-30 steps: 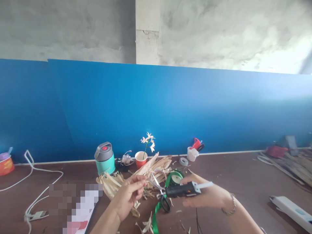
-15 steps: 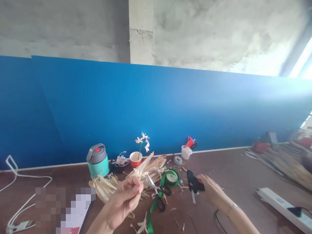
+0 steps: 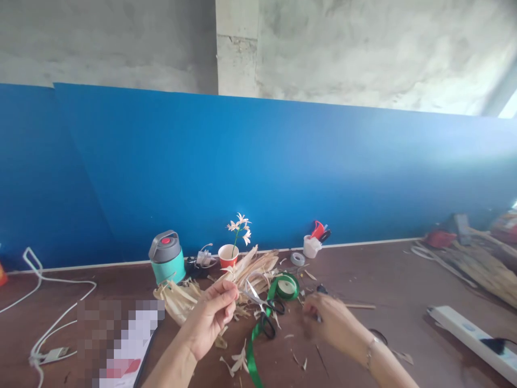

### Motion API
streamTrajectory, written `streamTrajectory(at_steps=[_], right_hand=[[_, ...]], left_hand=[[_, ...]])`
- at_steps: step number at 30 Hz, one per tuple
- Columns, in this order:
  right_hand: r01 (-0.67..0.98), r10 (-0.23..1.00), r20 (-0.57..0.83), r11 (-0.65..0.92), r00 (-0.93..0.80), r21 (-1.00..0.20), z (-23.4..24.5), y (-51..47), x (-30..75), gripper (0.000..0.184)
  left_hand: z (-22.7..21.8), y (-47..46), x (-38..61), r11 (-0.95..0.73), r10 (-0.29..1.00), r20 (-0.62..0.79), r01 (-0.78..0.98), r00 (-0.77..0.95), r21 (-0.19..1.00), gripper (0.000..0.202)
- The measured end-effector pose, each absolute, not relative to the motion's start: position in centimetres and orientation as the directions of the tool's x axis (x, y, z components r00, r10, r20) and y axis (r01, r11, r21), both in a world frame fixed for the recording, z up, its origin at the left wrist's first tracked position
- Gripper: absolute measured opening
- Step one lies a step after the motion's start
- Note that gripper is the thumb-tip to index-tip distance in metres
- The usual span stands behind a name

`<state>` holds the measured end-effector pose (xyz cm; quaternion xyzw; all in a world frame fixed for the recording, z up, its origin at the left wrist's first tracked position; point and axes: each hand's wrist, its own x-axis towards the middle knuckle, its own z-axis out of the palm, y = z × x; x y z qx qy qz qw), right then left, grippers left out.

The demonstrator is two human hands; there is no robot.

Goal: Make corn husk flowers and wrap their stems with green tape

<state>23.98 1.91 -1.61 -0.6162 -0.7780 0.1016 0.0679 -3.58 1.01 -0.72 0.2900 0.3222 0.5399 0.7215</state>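
Cream flower (image 3: pixel 229 270), thin pointed petals, lower centre of frame.
Left hand (image 3: pixel 213 308) pinching it; right hand (image 3: pixel 332 319) blurred, can't tell grip.

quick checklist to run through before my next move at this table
1. Pale papery flower pinched in the left hand: ok, petals show above the fingertips.
2. Right hand firmly gripping the black hand tool: cannot tell, the tool is mostly hidden and the hand blurred.
3. Black-handled metal scissors clear of the shiny green ribbon: not ok, they lie across it.
4. Orange-red paper cup upright: ok.
5. Brown tabletop free of scraps near the hands: not ok, pale bits lie scattered.
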Motion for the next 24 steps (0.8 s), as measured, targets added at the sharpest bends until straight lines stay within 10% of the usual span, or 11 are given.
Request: streamTrajectory(at_steps=[5, 9, 13, 17, 20, 24], right_hand=[[0.779, 0.777, -0.243, 0.444, -0.581, -0.443, -4.2, -0.8, 21.0, 0.037], [0.803, 0.822, -0.017, 0.552, -0.570, -0.223, -8.0, -2.0, 19.8, 0.026], [0.822, 0.818, -0.089, 0.569, -0.569, -0.030, -10.0, -2.0, 18.1, 0.026], [0.728, 0.764, -0.171, 0.486, -0.623, -0.484, -7.3, -1.6, 17.1, 0.021], [0.337, 0.648, -0.189, 0.112, -0.738, -0.935, -3.4, -0.7, 16.6, 0.024], [-0.210, 0.805, -0.070, -0.236, -0.589, -0.949, 0.7, 1.2, 15.7, 0.018]], left_hand=[[-0.5, 1.0, -3.6, 0.220, 0.975, -0.160, -0.525, 0.157, 0.822, 0.022], [-0.5, 1.1, -3.7, 0.213, 0.977, -0.168, -0.519, 0.132, 0.828, 0.022], [-0.3, 1.0, -3.6, 0.215, 0.977, -0.183, -0.528, 0.114, 0.821, 0.023], [-0.2, 0.9, -3.6, 0.209, 0.978, -0.181, -0.543, 0.106, 0.814, 0.022], [-0.4, 1.0, -3.7, 0.200, 0.980, -0.165, -0.547, 0.113, 0.813, 0.021], [-0.6, 1.2, -4.0, 0.183, 0.983, -0.146, -0.561, 0.111, 0.808, 0.020]])
